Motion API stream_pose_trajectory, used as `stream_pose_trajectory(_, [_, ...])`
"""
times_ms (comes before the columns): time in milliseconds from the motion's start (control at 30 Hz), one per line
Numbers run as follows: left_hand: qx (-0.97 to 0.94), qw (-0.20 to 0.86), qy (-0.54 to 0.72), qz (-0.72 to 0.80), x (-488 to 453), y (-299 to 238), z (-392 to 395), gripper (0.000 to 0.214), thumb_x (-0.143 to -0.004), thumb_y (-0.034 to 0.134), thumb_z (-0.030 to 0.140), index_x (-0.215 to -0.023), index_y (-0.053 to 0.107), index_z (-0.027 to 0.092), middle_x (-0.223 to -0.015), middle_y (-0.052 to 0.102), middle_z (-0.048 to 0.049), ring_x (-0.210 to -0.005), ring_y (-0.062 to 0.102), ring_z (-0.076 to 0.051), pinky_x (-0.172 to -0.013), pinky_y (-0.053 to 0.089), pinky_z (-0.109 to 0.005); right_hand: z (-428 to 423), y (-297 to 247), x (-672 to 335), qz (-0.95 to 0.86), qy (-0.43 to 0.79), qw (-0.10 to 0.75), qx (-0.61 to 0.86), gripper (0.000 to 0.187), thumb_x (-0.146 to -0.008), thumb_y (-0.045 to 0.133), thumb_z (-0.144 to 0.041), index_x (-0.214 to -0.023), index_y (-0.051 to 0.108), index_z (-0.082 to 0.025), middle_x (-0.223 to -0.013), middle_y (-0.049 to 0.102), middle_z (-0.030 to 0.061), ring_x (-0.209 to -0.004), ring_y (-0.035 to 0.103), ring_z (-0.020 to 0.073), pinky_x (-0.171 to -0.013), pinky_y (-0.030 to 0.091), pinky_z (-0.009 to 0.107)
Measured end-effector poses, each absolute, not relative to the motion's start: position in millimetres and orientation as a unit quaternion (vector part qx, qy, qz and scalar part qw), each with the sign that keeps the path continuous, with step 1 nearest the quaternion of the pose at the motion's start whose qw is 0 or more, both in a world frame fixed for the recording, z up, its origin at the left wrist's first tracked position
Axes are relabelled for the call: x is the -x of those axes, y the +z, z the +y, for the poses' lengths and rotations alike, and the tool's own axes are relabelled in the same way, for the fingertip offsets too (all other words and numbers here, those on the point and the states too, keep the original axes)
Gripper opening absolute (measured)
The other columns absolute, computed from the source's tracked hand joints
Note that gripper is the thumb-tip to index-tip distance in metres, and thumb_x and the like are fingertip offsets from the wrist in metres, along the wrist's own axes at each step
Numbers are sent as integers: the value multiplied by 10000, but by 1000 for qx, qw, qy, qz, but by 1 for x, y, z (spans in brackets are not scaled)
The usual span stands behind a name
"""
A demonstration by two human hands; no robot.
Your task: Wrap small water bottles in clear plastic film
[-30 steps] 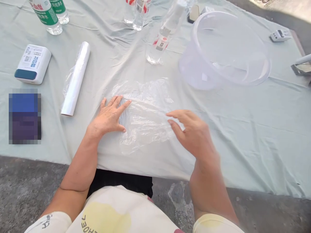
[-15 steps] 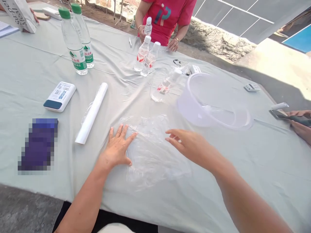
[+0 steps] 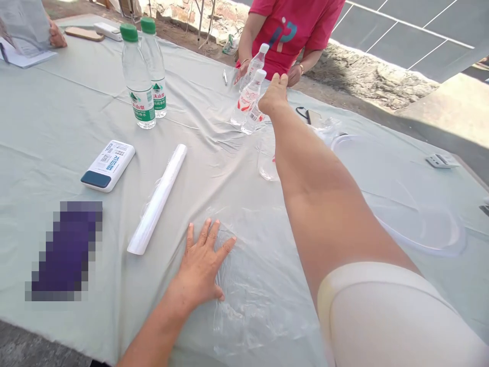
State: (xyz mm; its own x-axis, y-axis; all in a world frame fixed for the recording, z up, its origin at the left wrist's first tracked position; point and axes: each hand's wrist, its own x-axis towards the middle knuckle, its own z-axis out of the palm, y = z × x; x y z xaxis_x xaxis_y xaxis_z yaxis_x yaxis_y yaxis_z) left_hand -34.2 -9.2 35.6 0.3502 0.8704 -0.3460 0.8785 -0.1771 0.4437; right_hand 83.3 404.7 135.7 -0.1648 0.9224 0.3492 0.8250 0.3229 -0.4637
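My left hand (image 3: 204, 265) lies flat with its fingers spread on the left edge of a crumpled clear plastic sheet (image 3: 252, 295) on the pale green tablecloth (image 3: 69, 117). My right arm stretches far across the table. My right hand (image 3: 275, 94) is beside two small red-labelled water bottles (image 3: 248, 99); I see its back only, and its fingers are mostly hidden. A third clear bottle (image 3: 266, 165) lies on its side, partly behind my forearm.
A white roll of plastic film (image 3: 158, 199) lies left of my left hand. Further left are a white box (image 3: 109, 165) and a blurred purple object (image 3: 66, 250). Two green-capped bottles (image 3: 139, 86) stand at the back. A clear tub (image 3: 420, 219) sits right. A person in red (image 3: 290, 30) stands opposite.
My right hand has left the plastic sheet and reached far forward to the small bottles. The view has tilted up. My left hand stays flat on the sheet.
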Motion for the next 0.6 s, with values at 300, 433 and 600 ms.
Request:
stream_pose_trajectory(300, [-768,297,-16,567,37,44,-9,1262,-562,956,386,-1604,248,310,-1699,58,-195,-1571,-7,-385,-1211,-7,-707,300,134,-87,-709,32,250,658,412,-773,758,-160,-1113,584,-313,-1340,531,84,-1170,587,266,-1131,420,507])
stream_pose_trajectory(433, [-770,290,-10,568,39,45,-10,1335,-577,944,382,-1625,119,332,-1710,60,-174,-1579,-22,-370,-1214,-38,-684,210,136,-123,-721,57,334,604,204,-795,709,-237,-946,582,-287,-1150,623,57,-1075,602,223,-1068,471,458])
stream_pose_trajectory(600, [-770,295,5,565,40,38,-11,1426,-574,927,381,-1625,-34,326,-1717,40,-161,-1579,-37,-377,-1207,-89,-665,104,145,-172,-741,274,401,464,168,-931,528,-387,-1069,557,-297,-1007,647,42,-904,665,200,-801,572,403])
